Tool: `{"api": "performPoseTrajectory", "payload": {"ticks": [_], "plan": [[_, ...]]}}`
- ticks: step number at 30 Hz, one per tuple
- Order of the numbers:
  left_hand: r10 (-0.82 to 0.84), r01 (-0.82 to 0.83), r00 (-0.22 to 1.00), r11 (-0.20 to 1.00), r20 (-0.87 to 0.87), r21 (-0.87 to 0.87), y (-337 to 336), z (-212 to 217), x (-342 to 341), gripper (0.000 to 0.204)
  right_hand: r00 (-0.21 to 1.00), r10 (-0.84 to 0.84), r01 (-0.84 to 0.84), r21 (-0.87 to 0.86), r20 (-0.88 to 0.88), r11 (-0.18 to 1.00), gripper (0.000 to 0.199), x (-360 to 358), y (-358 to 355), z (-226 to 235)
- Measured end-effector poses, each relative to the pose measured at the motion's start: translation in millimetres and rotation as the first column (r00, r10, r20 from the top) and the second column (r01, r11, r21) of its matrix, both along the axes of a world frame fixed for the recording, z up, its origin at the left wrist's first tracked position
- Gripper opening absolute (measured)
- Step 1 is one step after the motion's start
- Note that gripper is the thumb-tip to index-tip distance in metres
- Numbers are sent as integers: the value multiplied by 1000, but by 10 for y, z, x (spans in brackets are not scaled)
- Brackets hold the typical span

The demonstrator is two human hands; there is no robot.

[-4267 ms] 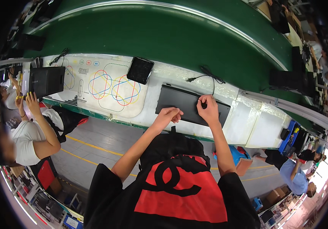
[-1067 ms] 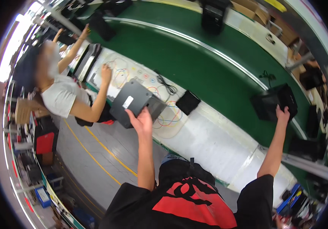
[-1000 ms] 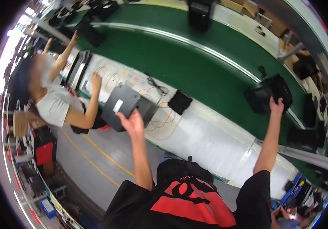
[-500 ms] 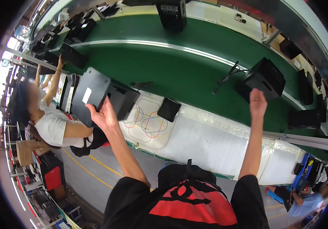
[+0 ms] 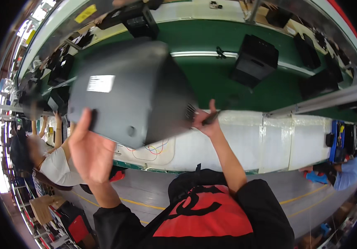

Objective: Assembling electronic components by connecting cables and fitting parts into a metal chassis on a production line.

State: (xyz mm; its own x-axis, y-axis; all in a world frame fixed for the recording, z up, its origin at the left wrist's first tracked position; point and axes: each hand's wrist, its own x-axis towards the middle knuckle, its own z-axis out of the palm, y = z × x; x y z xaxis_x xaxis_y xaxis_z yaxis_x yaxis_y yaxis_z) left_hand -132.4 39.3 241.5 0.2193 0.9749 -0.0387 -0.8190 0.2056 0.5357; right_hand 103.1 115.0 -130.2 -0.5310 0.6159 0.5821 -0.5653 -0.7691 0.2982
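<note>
A dark grey, box-shaped appliance (image 5: 124, 99) with a white label is raised and tilted in front of me, blurred by motion. My left hand (image 5: 93, 153) grips its near lower edge, thumb against the labelled face. Beside the vent slots at its right end, my right hand (image 5: 206, 122) is closed around a black cord (image 5: 210, 118), smeared by motion. Whether those fingers also touch the housing, I cannot tell. Below the appliance, part of a white mat (image 5: 164, 153) with coloured loops shows on the bench.
A green conveyor (image 5: 211, 83) runs across beyond the white bench (image 5: 228, 141). Another black appliance (image 5: 255, 60) stands on it, right of centre, with more units farther right. A co-worker in white (image 5: 54, 166) is at my left; a person in blue (image 5: 350, 172) is at far right.
The appliance has come nearer and swung toward the middle, its labelled face turned to me. My right hand has moved left from near the belt's black appliance and now grips a cord.
</note>
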Motion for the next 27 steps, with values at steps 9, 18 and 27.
{"api": "performPoseTrajectory", "payload": {"ticks": [9,18,27], "plan": [[-113,38,990,788,-83,-614,145,-1512,1309,19,341,89,754,-328,936,569,53,1655,-2185,98],[79,220,932,651,354,-726,-290,-4571,754,19,-311,408,725,-64,858,686,67,2302,-1434,241],[279,79,919,561,278,-824,-466,-5074,596,20,-654,-68,-253,-133,753,958,56,2592,-142,-620]]}}
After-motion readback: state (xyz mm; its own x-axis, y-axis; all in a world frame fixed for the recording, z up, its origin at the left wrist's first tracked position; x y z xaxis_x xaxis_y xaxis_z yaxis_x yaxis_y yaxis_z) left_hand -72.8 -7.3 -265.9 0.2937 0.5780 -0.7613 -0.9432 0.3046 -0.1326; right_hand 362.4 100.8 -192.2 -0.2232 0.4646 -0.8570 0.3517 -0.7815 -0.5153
